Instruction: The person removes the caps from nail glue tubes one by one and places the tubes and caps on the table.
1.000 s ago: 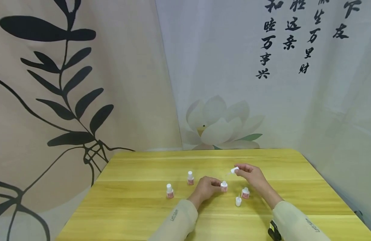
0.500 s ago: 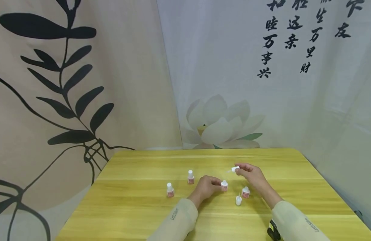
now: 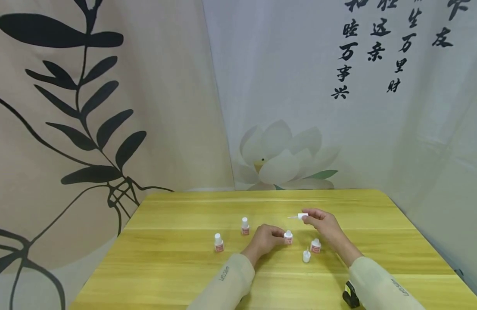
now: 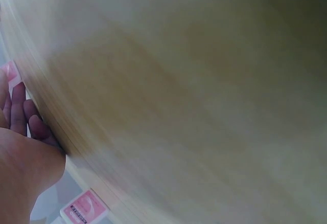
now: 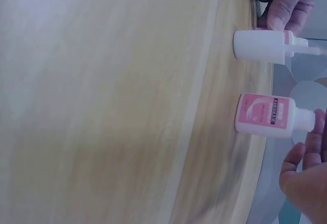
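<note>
My left hand [image 3: 264, 242] holds a small white nail glue bottle [image 3: 288, 238] with a pink label, its cap off, upright at the table. Up and to the right, my right hand [image 3: 324, 224] pinches a white brush cap [image 3: 302, 216] between thumb and fingers, the thin brush pointing left and nearly level. Below that hand stands an uncapped nail glue bottle [image 5: 264, 115]. Beside it another brush cap [image 5: 259, 46] stands on its top, brush upward. In the left wrist view the held bottle [image 4: 11, 73] is partly covered by fingers.
Two capped bottles stand left of my left hand, a nearer one [image 3: 219, 243] and a farther one [image 3: 244, 226]. A dark object [image 3: 350, 295] lies by the right sleeve. The wooden table [image 3: 164, 267] ends at a printed curtain [image 3: 176, 107].
The brush cap in my right hand has tilted from slanting down to nearly level, its brush pointing left. My left hand and the bottle stay in place.
</note>
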The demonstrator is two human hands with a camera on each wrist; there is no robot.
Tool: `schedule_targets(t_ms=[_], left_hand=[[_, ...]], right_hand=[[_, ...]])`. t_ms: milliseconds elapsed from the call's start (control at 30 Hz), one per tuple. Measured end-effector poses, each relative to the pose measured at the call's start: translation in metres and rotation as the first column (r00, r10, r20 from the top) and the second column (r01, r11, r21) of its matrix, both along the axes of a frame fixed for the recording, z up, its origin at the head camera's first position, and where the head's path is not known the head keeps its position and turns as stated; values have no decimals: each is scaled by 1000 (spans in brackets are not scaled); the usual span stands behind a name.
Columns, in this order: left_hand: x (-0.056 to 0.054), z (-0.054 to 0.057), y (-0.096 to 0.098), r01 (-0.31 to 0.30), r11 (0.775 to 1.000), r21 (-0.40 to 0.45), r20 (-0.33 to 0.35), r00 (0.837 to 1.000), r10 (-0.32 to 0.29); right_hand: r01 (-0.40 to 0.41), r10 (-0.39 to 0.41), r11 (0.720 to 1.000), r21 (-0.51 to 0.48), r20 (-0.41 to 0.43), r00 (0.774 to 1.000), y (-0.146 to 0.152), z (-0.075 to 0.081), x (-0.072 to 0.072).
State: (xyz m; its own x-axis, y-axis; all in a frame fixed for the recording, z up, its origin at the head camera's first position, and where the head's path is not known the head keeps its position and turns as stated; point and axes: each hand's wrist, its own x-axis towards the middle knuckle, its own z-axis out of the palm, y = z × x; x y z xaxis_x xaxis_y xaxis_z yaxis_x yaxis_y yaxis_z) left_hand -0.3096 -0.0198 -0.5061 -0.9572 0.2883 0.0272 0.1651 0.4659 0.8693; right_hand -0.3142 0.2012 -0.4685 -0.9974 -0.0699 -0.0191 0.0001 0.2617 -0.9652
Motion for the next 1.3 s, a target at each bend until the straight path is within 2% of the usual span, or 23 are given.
schedule_targets(t_ms=[433,933,1300], left_hand=[[-1,0,1,-8,1000,-8,15,1000,9],[1,-1,1,-24,1000,-20,-25,999,23],[0,-1,0,-19,1000,-16,-3,1000,19]], right_hand=[[1,-1,1000,-26,-12,1000,2,-1,0],[1,-1,1000,10,-13,1000,2,-2,-1],[-5,5,1000,2,-24,1000,0,-4,-1]])
